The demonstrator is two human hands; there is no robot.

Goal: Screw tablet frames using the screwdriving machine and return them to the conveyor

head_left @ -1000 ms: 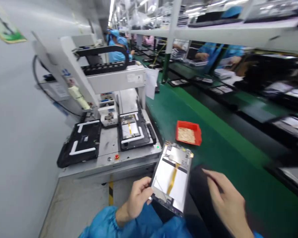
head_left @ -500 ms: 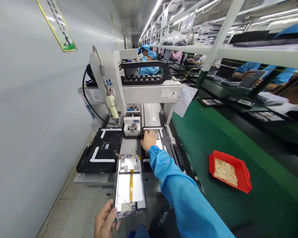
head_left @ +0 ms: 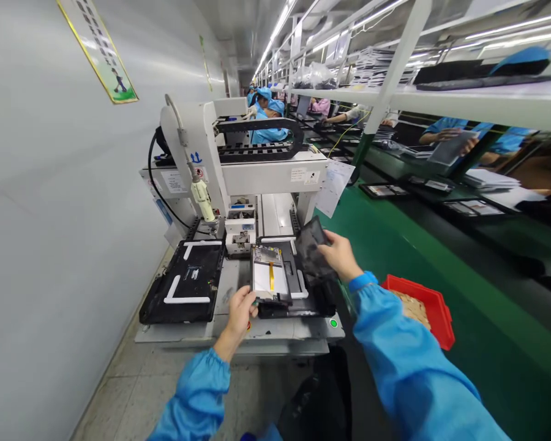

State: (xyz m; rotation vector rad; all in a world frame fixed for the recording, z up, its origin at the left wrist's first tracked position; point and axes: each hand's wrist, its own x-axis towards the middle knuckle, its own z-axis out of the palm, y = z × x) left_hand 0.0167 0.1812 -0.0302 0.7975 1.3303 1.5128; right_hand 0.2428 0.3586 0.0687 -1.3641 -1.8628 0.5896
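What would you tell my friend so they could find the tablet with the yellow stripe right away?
Find the big white machine by the wall, then look down at the front of it. The person's left hand holds an opened tablet there. Its pale inside has a yellow ribbon down the middle, unlike the dark panel in the right hand.

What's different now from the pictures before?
The left hand carried the tablet forward, over the black fixture. The right hand picked up a dark panel from the fixture and lifted it. The red tray and machine stayed put.
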